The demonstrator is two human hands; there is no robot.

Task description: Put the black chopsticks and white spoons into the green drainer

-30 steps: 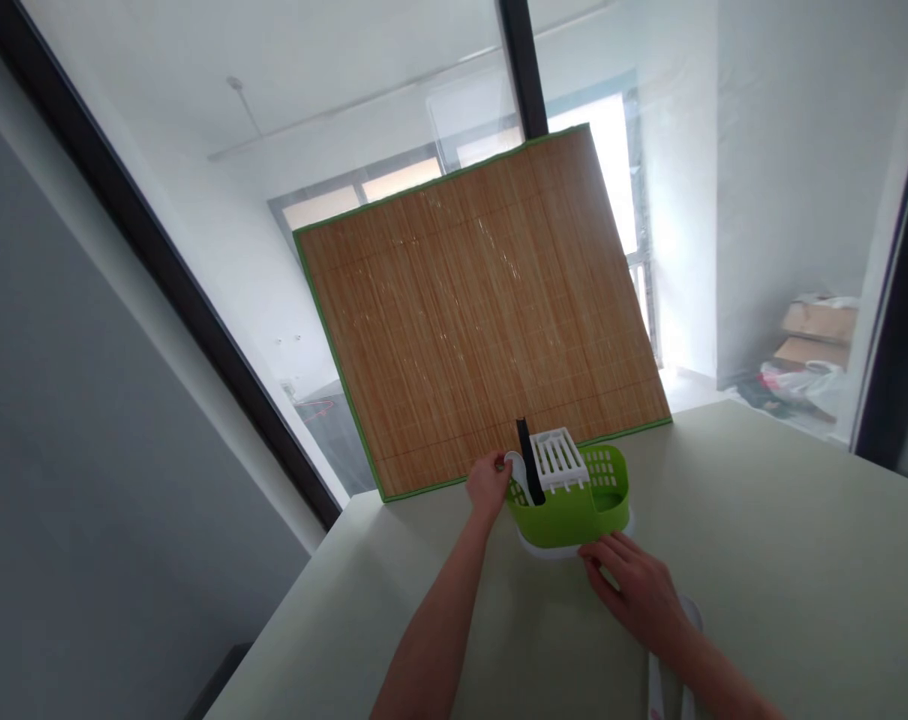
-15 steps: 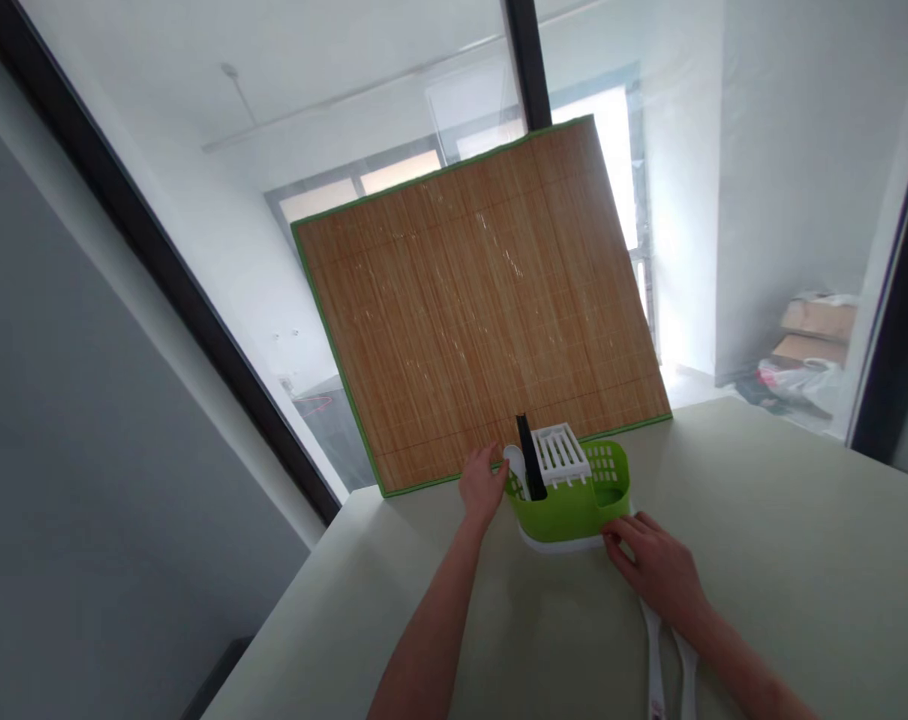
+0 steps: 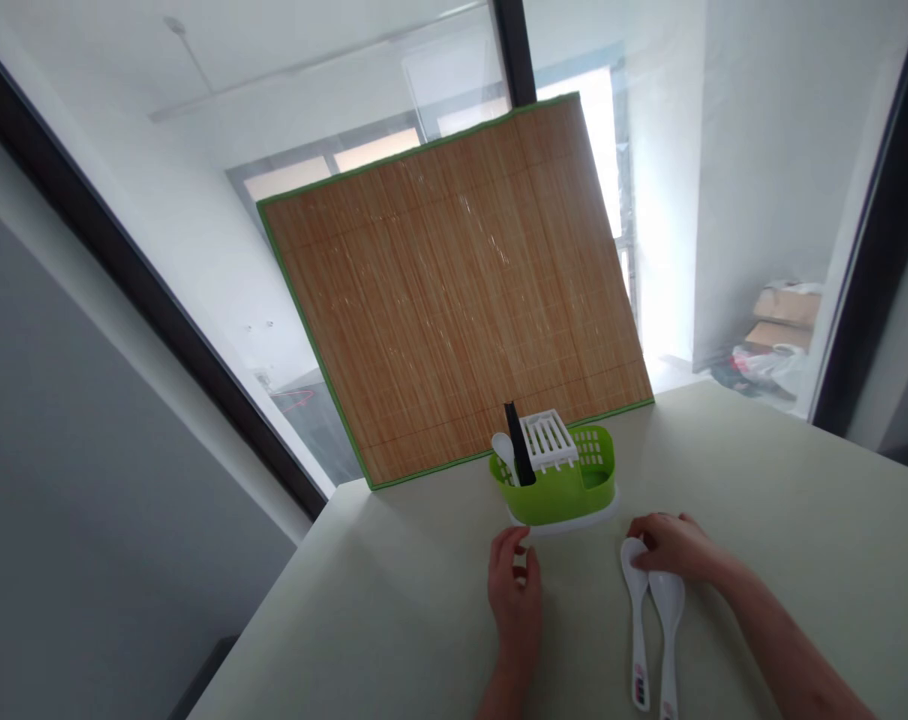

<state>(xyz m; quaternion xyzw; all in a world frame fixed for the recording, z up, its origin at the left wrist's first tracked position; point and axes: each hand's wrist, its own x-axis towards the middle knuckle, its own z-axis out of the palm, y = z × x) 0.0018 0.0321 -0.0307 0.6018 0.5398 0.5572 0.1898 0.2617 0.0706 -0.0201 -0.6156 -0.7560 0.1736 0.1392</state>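
In the head view, both hands have just left the holder (image 3: 555, 502), which stands on the desk (image 3: 394, 600) before the leaning mat (image 3: 458, 310). The left hand (image 3: 515, 592) has come from the holder's left end to its near side; it grips nothing, fingers loosely bent, thumb apart. The right hand (image 3: 671, 546) has moved right and nearer, its thumb over the bowl of the left spoon (image 3: 637, 612); whether it pinches, I cannot tell. The right spoon (image 3: 668, 606) lies just beside. The small spoon (image 3: 502, 446) now leans unheld in the holder's left end, left of the black strip (image 3: 519, 445), so the work seems to have shifted to the loose pair.
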